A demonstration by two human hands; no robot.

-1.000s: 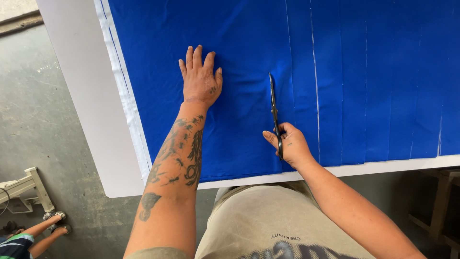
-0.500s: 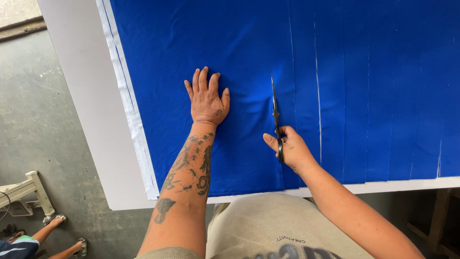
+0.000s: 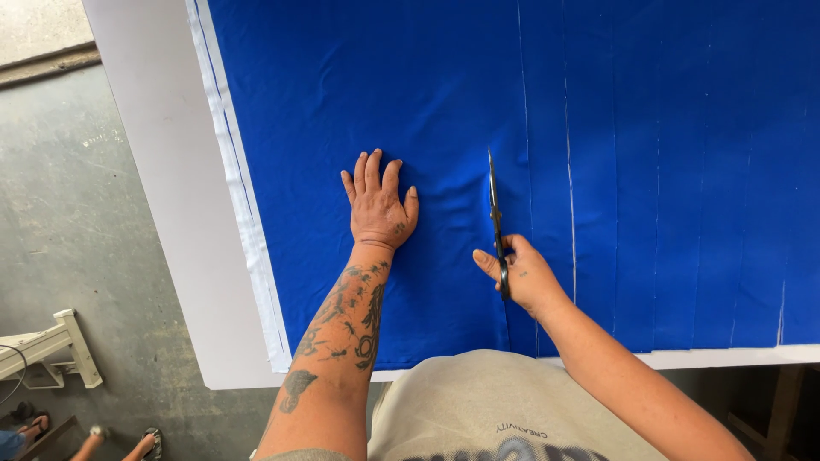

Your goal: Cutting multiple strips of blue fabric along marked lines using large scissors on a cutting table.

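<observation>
Blue fabric (image 3: 410,102) covers nearly the whole white desk (image 3: 162,213), reaching close to its near edge, with a band of white layers (image 3: 235,188) showing along the cloth's left border. To the right of the hands the cloth is already divided into long lengthwise strips (image 3: 632,171), thin pale lines marking the gaps between them. Grey concrete floor (image 3: 60,171) lies to the left of the desk, and a white stand (image 3: 51,350) sits on it at the lower left, next to another person's sandalled feet (image 3: 149,444). The left hand (image 3: 378,205) lies flat on the fabric, palm down and fingers slightly spread, holding nothing and pressing the cloth just left of the cut line. The right hand (image 3: 517,273) is closed around the handles of the black scissors (image 3: 496,222), whose blades point away from the body along the fabric, with the cut running back from them toward the near edge. Compared with 0.5 seconds ago, both hands sit in almost the same places; over the last 1 second the left hand has shifted a little to the right, nearer the scissors.
</observation>
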